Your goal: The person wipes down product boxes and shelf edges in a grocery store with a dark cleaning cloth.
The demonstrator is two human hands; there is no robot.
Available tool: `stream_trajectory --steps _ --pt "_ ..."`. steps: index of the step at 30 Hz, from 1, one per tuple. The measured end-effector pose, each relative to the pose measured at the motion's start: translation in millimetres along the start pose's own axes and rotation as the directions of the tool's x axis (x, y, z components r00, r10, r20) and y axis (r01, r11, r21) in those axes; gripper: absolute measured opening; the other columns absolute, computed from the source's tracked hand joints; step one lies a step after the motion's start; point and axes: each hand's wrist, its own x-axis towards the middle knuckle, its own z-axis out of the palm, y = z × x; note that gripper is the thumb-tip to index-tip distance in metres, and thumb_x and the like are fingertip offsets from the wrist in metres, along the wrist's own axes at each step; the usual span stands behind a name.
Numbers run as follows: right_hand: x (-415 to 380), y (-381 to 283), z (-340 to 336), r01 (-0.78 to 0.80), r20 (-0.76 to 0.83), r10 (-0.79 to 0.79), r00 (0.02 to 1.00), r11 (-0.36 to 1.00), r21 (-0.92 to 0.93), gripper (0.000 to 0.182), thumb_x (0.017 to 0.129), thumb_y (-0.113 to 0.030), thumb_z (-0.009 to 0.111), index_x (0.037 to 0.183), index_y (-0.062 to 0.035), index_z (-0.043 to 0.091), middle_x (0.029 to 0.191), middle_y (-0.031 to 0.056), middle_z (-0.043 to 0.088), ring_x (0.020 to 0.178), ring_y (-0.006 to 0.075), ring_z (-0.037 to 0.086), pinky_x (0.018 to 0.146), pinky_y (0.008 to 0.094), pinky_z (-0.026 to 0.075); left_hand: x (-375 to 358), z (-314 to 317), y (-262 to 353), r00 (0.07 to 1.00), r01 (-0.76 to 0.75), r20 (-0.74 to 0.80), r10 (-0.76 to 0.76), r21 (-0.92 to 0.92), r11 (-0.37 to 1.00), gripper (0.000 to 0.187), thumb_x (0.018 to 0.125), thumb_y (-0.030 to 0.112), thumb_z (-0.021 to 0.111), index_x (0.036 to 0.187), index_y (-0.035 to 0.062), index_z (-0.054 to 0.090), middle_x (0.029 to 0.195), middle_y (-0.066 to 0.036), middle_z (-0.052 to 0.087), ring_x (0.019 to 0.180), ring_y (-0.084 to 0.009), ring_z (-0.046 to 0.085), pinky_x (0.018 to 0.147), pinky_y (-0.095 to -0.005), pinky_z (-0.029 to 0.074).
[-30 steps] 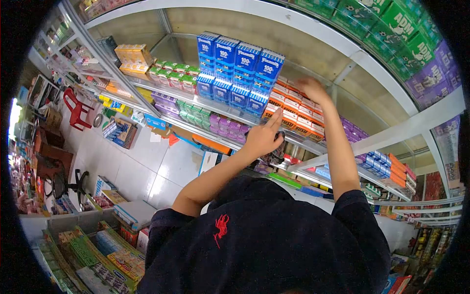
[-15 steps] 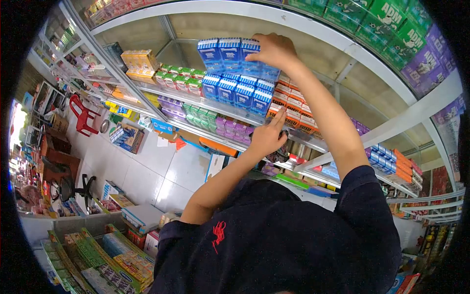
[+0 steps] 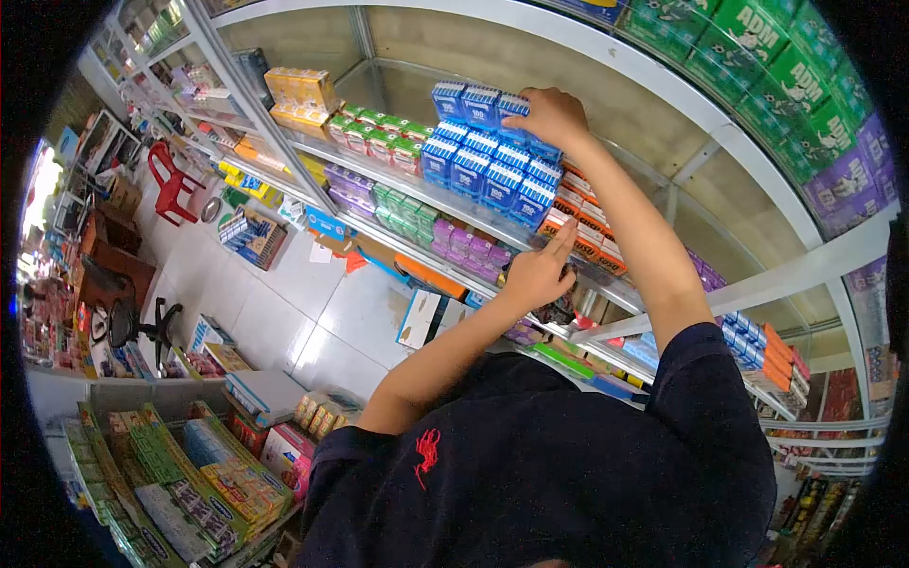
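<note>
My right hand [image 3: 549,118] reaches to the back of the glass shelf. Its fingers wrap the right end of a row of blue-and-white milk cartons [image 3: 481,106], which stands higher than the blue cartons [image 3: 500,187] in front. The underside of that row is hidden. Lower down, my left hand [image 3: 538,279] is at the shelf's front edge with two fingers stretched out. Those fingertips touch or lie just in front of the orange-and-white SUSU boxes [image 3: 589,227]. No object shows in the left hand.
Red-and-green cartons [image 3: 383,137] and yellow boxes [image 3: 301,95] stand left of the blue ones. Purple cartons [image 3: 466,248] line the shelf below. A white metal shelf edge [image 3: 587,43] with green ADM boxes [image 3: 772,62] runs above. A red chair [image 3: 173,185] stands on the tiled floor.
The held row of blue cartons has come down and slightly right, closer behind the front cartons. My left hand stays by the SUSU boxes. The whole view has shifted a little.
</note>
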Motion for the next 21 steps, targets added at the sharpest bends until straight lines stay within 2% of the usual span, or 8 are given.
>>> stream_trajectory --steps 9,11,13,15,17,19,20,21 --pt "2.3 4.1 35.8 -0.002 0.067 -0.004 0.998 0.995 0.097 0.057 0.064 -0.052 0.061 0.098 -0.0061 0.060 0.092 0.0170 0.061 0.085 0.0308 0.059 0.074 0.0419 0.045 1.3 1.8 -1.6 1.000 -0.021 -0.015 0.021 -0.001 1.000 0.064 0.070 0.020 0.052 0.127 0.0015 0.032 0.134 -0.009 0.030 0.074 -0.0263 0.060 0.057 -0.0347 0.049" --pt "2.5 7.0 56.7 0.019 0.026 -0.021 0.999 0.996 0.090 0.056 0.064 -0.053 0.061 0.097 -0.0081 0.061 0.088 0.0146 0.062 0.081 0.0286 0.060 0.071 0.0386 0.046 0.9 6.8 -5.4 0.995 -0.069 -0.066 0.070 0.011 0.998 0.064 0.069 0.021 0.052 0.125 -0.0013 0.032 0.133 -0.013 0.031 0.061 -0.0265 0.059 0.054 -0.0353 0.049" --pt "-3.6 9.0 58.0 -0.021 0.032 0.017 0.999 0.991 0.131 0.055 0.066 -0.052 0.059 0.098 -0.0077 0.061 0.087 0.0152 0.062 0.081 0.0300 0.059 0.071 0.0391 0.046 0.3 10.6 -6.6 0.996 -0.052 -0.076 0.047 -0.073 0.996 0.067 0.068 0.021 0.052 0.128 0.0020 0.029 0.133 -0.014 0.030 0.063 -0.0298 0.059 0.055 -0.0361 0.049" --pt "2.4 19.5 77.5 0.033 -0.018 -0.030 0.999 0.975 0.220 0.056 0.069 -0.050 0.058 0.101 -0.0038 0.059 0.092 0.0179 0.060 0.086 0.0320 0.058 0.075 0.0394 0.044 0.0 15.9 -7.8 0.988 0.133 0.087 -0.128 -0.051 0.990 0.074 0.067 0.026 0.051 0.133 0.0133 0.021 0.131 -0.010 0.036 0.070 -0.0292 0.060 0.058 -0.0363 0.050" --pt "-2.1 20.9 75.0 -0.113 0.186 0.032 0.982 0.891 0.439 0.062 0.076 -0.044 0.053 0.113 0.0056 0.047 0.111 0.0270 0.049 0.105 0.0365 0.048 0.089 0.0400 0.037 -0.9 17.8 -7.3 0.997 0.073 -0.007 -0.075 -0.142 0.987 0.080 0.065 0.026 0.052 0.135 0.0143 0.015 0.118 -0.018 0.046 0.059 -0.0336 0.057 0.053 -0.0415 0.047" --pt "-7.3 16.4 70.5 -0.093 0.180 0.049 0.982 0.966 0.243 0.061 0.080 -0.044 0.046 0.114 0.0059 0.046 0.112 0.0266 0.048 0.107 0.0371 0.046 0.090 0.0405 0.035 0.8 10.3 -3.5 0.986 0.162 0.066 -0.152 -0.178 0.971 0.080 0.066 0.025 0.052 0.135 0.0124 0.013 0.079 -0.019 0.059 0.052 -0.0340 0.054 0.049 -0.0428 0.045" --pt "-9.7 15.9 71.4 -0.101 0.178 0.042 0.983 0.936 0.338 0.061 0.080 -0.046 0.045 0.115 0.0046 0.046 0.112 0.0263 0.049 0.107 0.0371 0.045 0.091 0.0405 0.034 -0.6 19.2 -4.4 0.990 0.053 -0.125 -0.070 -0.134 0.990 0.079 0.069 0.024 0.051 0.135 0.0127 0.011 0.085 -0.018 0.058 0.049 -0.0334 0.052 0.046 -0.0427 0.043" --pt "-11.6 18.1 73.4 -0.117 0.175 0.064 0.982 0.944 0.309 0.061 0.081 -0.045 0.045 0.116 0.0036 0.045 0.110 0.0260 0.050 0.104 0.0382 0.047 0.089 0.0407 0.035 -2.1 11.1 -1.2 0.994 0.101 -0.013 -0.105 -0.184 0.978 0.076 0.071 0.023 0.049 0.136 0.0134 0.012 0.117 -0.016 0.048 0.053 -0.0318 0.053 0.047 -0.0408 0.043"
